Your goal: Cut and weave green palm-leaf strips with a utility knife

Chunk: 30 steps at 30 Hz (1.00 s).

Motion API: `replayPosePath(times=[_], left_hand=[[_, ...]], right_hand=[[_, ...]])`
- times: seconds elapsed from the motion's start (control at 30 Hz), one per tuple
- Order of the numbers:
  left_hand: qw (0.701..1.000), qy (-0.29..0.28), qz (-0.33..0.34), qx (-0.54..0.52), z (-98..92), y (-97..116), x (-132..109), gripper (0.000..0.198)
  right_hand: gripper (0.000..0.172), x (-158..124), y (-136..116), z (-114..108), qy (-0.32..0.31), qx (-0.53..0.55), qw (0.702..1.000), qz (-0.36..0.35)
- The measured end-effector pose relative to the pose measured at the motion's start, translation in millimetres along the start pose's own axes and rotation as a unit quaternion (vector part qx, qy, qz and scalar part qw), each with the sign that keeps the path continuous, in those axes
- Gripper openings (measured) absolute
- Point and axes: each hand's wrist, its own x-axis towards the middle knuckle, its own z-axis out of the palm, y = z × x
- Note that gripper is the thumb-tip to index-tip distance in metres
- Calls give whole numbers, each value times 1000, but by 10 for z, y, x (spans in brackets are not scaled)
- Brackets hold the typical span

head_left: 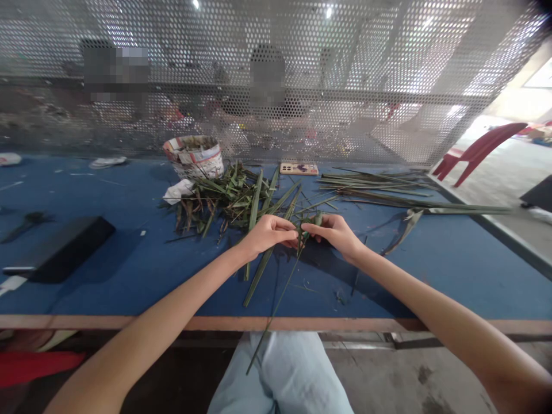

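Observation:
My left hand point(276, 232) and my right hand point(330, 232) meet above the middle of the blue table, both with fingers pinched on green leaf strips point(301, 234). A long thin strand point(276, 307) runs down from between them, past the table's front edge. What exactly the strips form is partly hidden by my fingers. Flat leaf strips point(260, 270) lie under and beside my left hand. Behind it spreads a heap of cut leaf pieces point(228, 198).
A paper-covered bucket point(194, 158) stands behind the heap. There is a phone point(299, 168) at the back, long leaves point(383, 184) to the right, and a black box point(64, 247) to the left. A perforated metal screen point(345, 115) closes off the far side, with people behind it.

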Motion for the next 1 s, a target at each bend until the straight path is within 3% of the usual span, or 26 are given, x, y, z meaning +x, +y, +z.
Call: replayPosePath(times=[0.47,1.0], left_hand=[[999,47,2,-3,89,26,-24,4],[1000,29,9,-1,82,-16,-15,10]], right_hand=[[41,7,32,-11,-5,-9,1000,-9],[40,3,14,-9,1,-10,1000,-2]])
